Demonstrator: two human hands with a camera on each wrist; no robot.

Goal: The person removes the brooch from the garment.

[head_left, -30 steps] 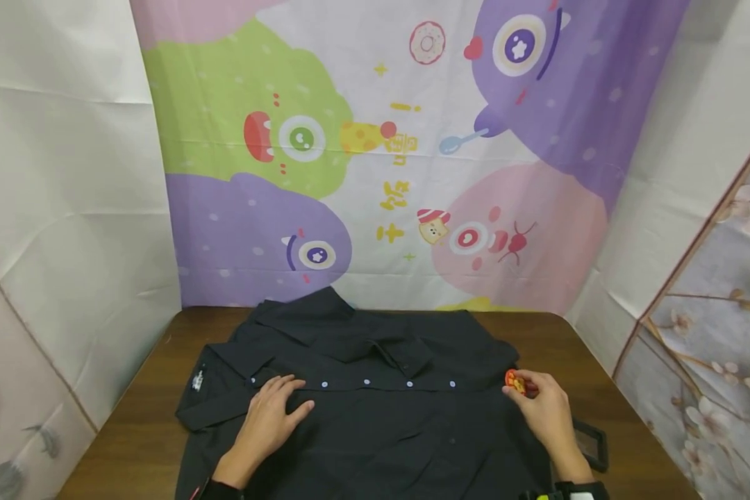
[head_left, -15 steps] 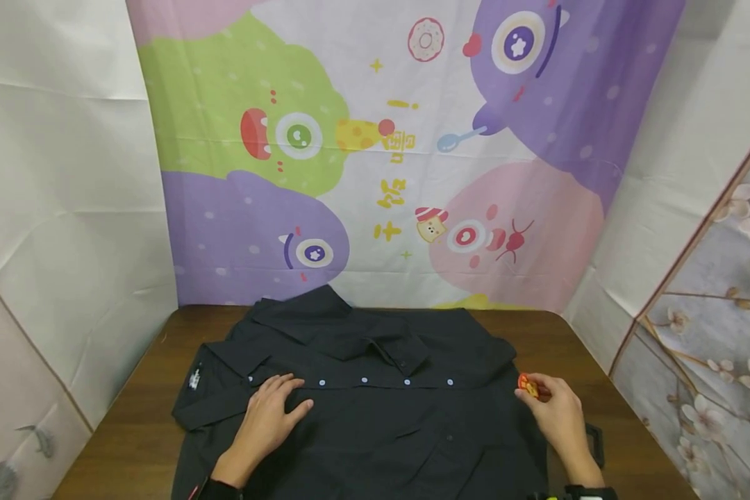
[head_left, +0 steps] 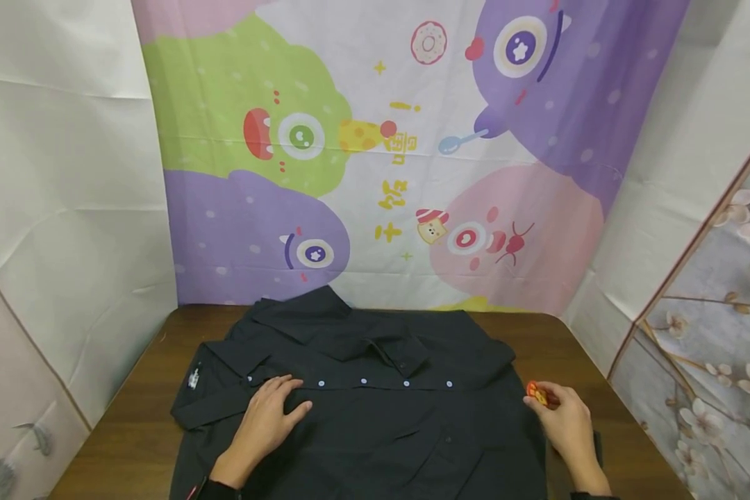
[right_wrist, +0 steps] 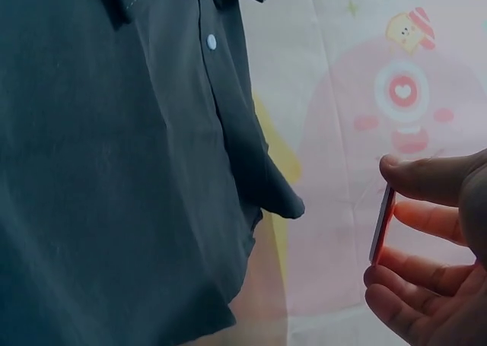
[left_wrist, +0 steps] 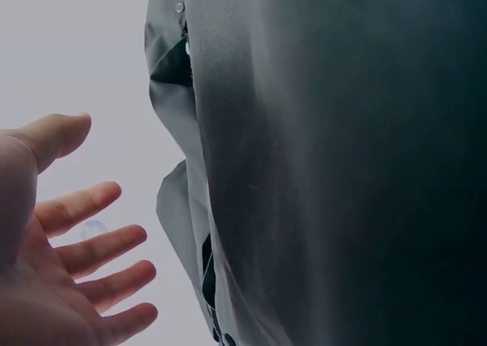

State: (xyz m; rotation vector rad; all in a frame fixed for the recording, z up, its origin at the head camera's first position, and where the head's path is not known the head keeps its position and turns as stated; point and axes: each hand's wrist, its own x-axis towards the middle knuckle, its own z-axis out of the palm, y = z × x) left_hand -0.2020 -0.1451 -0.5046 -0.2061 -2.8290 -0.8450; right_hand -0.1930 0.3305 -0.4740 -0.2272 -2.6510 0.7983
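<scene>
A black button-up shirt (head_left: 375, 444) lies spread on the table, a row of pale buttons (head_left: 364, 381) running across it. Over its left part is my left hand (head_left: 264, 420), fingers spread and holding nothing; whether it touches the cloth is unclear. The left wrist view has those fingers (left_wrist: 99, 251) straight beside the dark fabric (left_wrist: 327, 163). Just off the shirt's right edge, my right hand (head_left: 565, 423) pinches a small flat red-and-yellow piece (head_left: 535, 394). Seen edge-on in the right wrist view, that thin piece (right_wrist: 382, 224) sits between thumb and fingers.
The brown wooden table (head_left: 556, 347) shows around the shirt. Behind my right wrist, a dark object (head_left: 597, 448) is mostly hidden. A cartoon-print cloth (head_left: 387, 278) hangs at the table's back edge, with pale sheets (head_left: 69, 173) on the sides.
My right hand has shifted right and slightly down, away from the shirt's edge, still pinching the red-and-yellow piece. It now covers most of the black frame. My left hand has stayed put.
</scene>
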